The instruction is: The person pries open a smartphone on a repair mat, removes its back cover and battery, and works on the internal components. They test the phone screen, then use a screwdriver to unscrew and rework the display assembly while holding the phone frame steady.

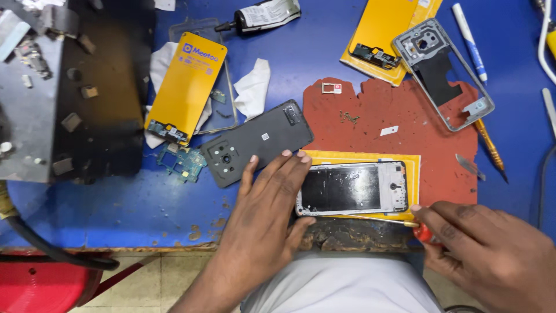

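At far left, a grey and black metal block (pixel 63 87) carries small scraps on its top. Beside it, a tall yellow rectangular package (pixel 188 84) with a blue label at its upper end lies tilted on the blue table (pixel 104 203), over white paper scraps (pixel 253 87); a small blue-green circuit board (pixel 182 162) lies just below it. Next, a dark grey phone back cover (pixel 255 142) lies slanted, camera holes at its lower left. Above it, a black and white tube (pixel 260 14) lies near the table's far edge.

Centre: the left hand (pixel 266 226) lies flat with fingers spread, thumb and fingertips pressed to the left end of an opened phone frame (pixel 353 188). This frame rests on a flat yellow package (pixel 370 159), itself on a red mat (pixel 399 122).

Upper right: a second yellow package (pixel 385 26) bears a small black part; a silver phone frame (pixel 443 72) leans across its corner. A white and blue pen (pixel 470 40) lies beyond.

Lower right: the right hand (pixel 492 252) is closed in a pinch around a red-handled screwdriver (pixel 405 222), whose thin shaft runs along the opened frame's near edge.
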`<state>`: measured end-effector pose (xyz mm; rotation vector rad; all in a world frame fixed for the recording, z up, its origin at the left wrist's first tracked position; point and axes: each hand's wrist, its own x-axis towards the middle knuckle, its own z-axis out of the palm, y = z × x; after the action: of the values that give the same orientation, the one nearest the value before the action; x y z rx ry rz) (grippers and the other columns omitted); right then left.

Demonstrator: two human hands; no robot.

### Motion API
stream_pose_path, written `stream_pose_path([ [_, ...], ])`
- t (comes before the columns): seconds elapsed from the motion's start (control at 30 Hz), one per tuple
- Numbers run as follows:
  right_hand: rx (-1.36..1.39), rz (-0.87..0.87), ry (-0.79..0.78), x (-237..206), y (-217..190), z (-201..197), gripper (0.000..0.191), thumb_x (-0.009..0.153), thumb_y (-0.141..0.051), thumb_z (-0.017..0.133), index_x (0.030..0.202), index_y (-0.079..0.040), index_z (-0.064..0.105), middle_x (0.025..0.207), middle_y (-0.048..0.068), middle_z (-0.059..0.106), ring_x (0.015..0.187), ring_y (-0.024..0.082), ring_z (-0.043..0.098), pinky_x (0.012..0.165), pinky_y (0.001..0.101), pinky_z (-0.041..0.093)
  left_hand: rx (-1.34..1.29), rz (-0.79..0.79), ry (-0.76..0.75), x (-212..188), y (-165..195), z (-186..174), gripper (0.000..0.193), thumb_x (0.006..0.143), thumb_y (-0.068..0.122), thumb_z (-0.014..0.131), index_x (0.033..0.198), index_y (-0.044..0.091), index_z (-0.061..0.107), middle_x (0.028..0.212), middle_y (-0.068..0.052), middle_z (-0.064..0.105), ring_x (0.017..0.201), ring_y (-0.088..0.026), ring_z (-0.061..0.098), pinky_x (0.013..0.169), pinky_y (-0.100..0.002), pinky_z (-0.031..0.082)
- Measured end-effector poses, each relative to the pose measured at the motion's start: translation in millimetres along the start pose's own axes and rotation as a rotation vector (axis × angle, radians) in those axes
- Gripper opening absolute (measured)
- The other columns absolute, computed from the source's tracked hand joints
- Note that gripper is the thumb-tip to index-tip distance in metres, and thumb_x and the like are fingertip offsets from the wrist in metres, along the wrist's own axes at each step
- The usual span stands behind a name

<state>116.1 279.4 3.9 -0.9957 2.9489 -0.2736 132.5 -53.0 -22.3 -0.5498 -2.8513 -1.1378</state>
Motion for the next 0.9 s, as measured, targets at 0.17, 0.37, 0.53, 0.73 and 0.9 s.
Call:
stream_pose_path([
  [0.17,-0.039,-0.072,-0.019,1,23,-6,0.048,0.070,-0.010,0.079,0.118,-0.009,0.077,0.099,0.002,0.071,0.081,0.020,0.070,0.065,0.0383,0.053,-0.088,-0.013,0.022,5,-4,1,0.084,0.076,0.012,0.081,0.148,0.005,0.039,0.145,-0.014,0.054,0.141,-0.033,0.047,0.122,-0.060,0.022],
  [0.37,-0.055,-0.084,-0.031,3,28,-13,0.042,0.069,-0.004,0.077,0.111,-0.008,0.077,0.094,0.003,0.073,0.083,0.020,0.072,0.067,0.0364,0.055,-0.176,0.014,0.100,0,-8,9,0.084,0.078,0.007,0.083,0.148,0.007,0.038,0.144,-0.016,0.058,0.134,-0.034,0.057,0.120,-0.054,0.039],
  [0.53,-0.026,-0.058,-0.025,7,20,-13,0.043,0.070,-0.007,0.080,0.113,-0.010,0.078,0.092,-0.002,0.073,0.080,0.015,0.069,0.067,0.0340,0.054,-0.170,0.021,0.116,-2,-9,12,0.083,0.079,0.009,0.083,0.148,0.008,0.037,0.145,-0.016,0.059,0.133,-0.034,0.059,0.119,-0.053,0.041],
  [0.73,-0.022,-0.036,-0.038,8,13,-12,0.036,0.071,-0.008,0.080,0.107,-0.012,0.079,0.093,-0.005,0.074,0.079,0.011,0.069,0.067,0.0315,0.055,-0.164,0.006,0.108,-3,-9,13,0.081,0.080,0.012,0.084,0.147,0.007,0.038,0.145,-0.017,0.058,0.135,-0.035,0.058,0.120,-0.053,0.040],
  [0.9,-0.022,-0.065,-0.019,7,12,-9,0.033,0.073,-0.014,0.081,0.106,-0.012,0.079,0.095,-0.005,0.073,0.079,0.012,0.067,0.069,0.0315,0.054,-0.165,0.000,0.099,-3,-10,13,0.082,0.079,0.012,0.084,0.147,0.007,0.038,0.145,-0.017,0.058,0.134,-0.035,0.058,0.120,-0.054,0.039],
])
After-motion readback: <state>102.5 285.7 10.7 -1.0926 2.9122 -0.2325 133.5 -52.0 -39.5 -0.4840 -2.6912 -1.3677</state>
